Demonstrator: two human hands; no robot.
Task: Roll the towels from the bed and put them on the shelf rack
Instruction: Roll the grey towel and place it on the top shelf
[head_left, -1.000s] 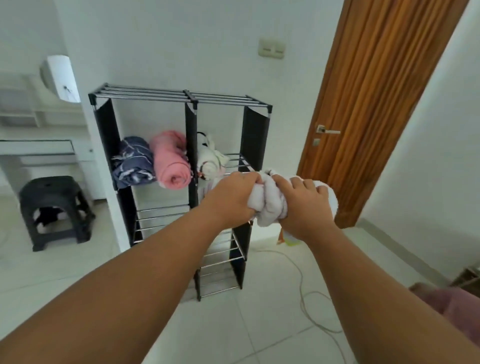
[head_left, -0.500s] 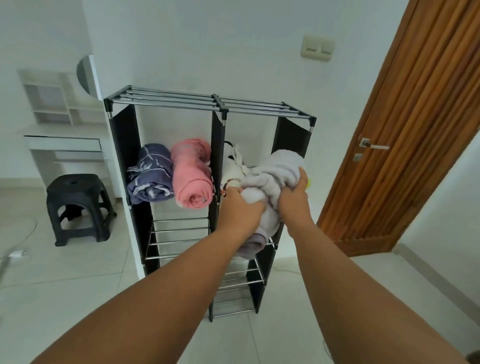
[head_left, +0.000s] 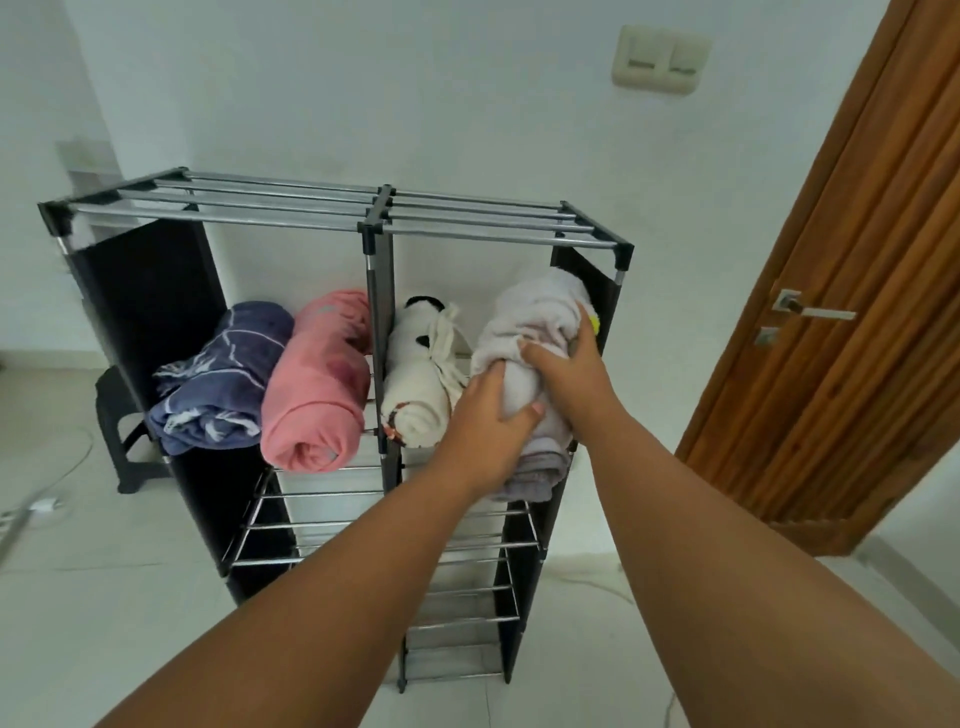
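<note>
On the far left, a black plastic stool (head_left: 117, 431) sits on the tiled floor, half hidden behind the shelf rack (head_left: 374, 208), with a white plug (head_left: 44, 504) and cable lying near it. The rack is black-sided with metal bars and split into two columns.

In the left compartment of the upper shelf there's a navy patterned towel (head_left: 223, 379), loosely rolled, and right beside it, touching, a pink towel (head_left: 317, 384) rolled tighter. Past the middle post, the right compartment has a cream towel (head_left: 415, 384) with black patches. Next to that is the pale towel (head_left: 535, 322), pushed in against the right side panel with its near end hanging out over the front edge.

Both hands are on that pale towel. The left hand (head_left: 488, 421) wraps around the near end, thumb pressed into the cloth. The right hand (head_left: 571, 374) grips the top of the roll, fingers curled over it.

Further right there's a beige wall switch (head_left: 660, 60) up high, then a wooden door (head_left: 857, 260) with a metal handle (head_left: 810, 310).
</note>
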